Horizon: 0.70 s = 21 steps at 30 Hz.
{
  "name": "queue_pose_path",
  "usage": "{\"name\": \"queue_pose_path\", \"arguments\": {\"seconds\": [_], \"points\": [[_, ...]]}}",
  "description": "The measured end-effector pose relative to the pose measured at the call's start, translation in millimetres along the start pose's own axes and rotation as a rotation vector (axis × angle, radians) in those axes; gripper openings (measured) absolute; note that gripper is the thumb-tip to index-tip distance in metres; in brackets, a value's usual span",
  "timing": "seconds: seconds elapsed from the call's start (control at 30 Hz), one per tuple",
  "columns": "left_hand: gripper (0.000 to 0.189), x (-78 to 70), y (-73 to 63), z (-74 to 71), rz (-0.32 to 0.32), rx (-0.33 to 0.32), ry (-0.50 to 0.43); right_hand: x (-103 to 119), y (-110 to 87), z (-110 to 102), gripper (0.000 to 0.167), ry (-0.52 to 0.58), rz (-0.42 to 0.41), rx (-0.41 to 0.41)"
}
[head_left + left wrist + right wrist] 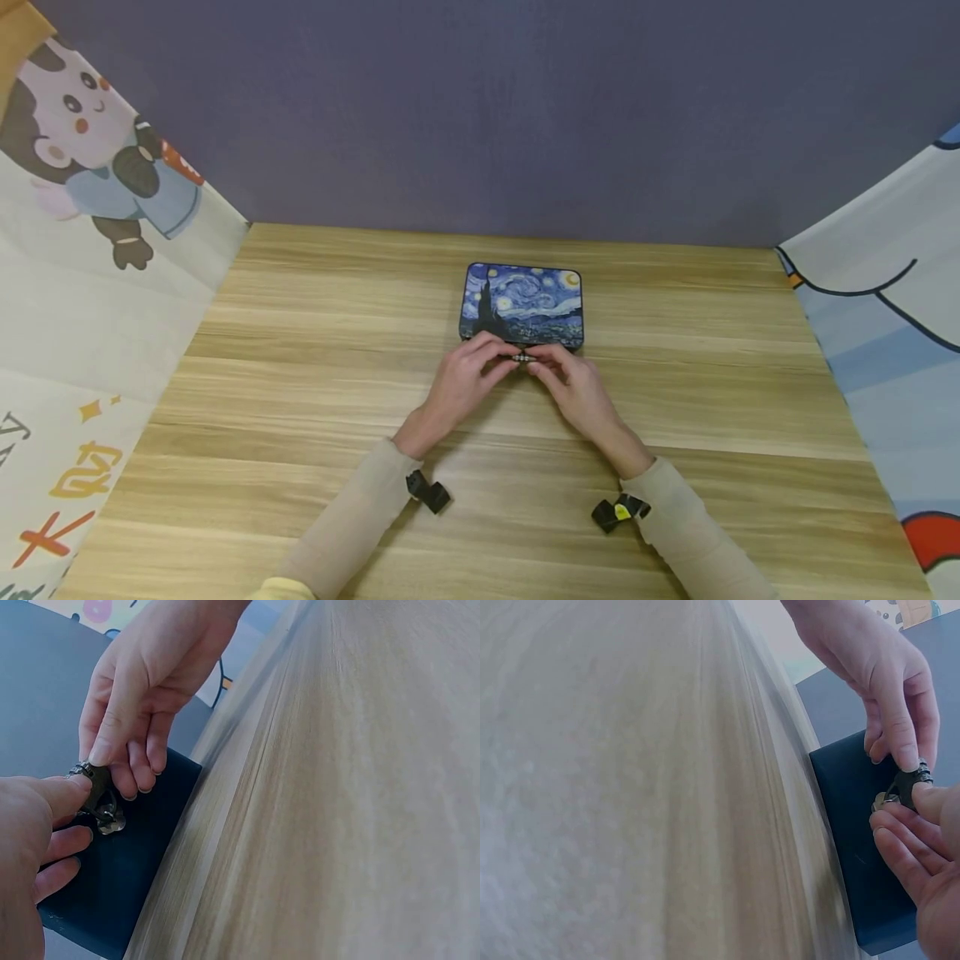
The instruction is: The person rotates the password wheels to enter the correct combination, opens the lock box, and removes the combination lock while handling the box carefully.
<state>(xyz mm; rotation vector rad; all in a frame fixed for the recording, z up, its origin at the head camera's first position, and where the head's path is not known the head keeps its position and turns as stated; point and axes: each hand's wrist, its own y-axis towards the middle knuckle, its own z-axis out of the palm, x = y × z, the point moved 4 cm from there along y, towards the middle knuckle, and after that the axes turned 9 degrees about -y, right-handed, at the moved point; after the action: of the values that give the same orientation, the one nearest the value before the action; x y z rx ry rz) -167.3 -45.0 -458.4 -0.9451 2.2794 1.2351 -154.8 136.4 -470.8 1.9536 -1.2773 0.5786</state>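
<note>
A small dark combination padlock (pixel 98 789) with ridged number dials hangs by its shackle at the silvery clasp (pixel 112 823) on the front of a box. My left hand (pixel 463 375) pinches one side of the padlock between thumb and fingers. From the other side my right hand (pixel 579 395) pinches it too, thumb at the dial end. The box (pixel 522 304) carries a Starry Night picture on its lid, which is down; its dark blue side (pixel 862 847) shows behind the hands in the right wrist view. Fingers hide part of the padlock.
The box stands on a wood-grain table (pixel 300 400), a little back from the middle. A plain dark blue-grey wall (pixel 495 117) rises behind the table. Printed cartoon panels flank it, one at left (pixel 97 308) and one at right (pixel 870 308).
</note>
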Motion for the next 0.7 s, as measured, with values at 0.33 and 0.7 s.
{"name": "queue_pose_path", "arguments": {"seconds": [0.33,0.7], "points": [[0.019,0.9,0.6,0.2,0.001,0.000,-0.008,-0.6,0.5,0.3,0.020,-0.003,0.005,0.004],[0.021,2.8,1.0,1.1,-0.012,0.009,-0.009,-1.1,1.6,0.0,0.020,-0.001,0.005,0.011]]}}
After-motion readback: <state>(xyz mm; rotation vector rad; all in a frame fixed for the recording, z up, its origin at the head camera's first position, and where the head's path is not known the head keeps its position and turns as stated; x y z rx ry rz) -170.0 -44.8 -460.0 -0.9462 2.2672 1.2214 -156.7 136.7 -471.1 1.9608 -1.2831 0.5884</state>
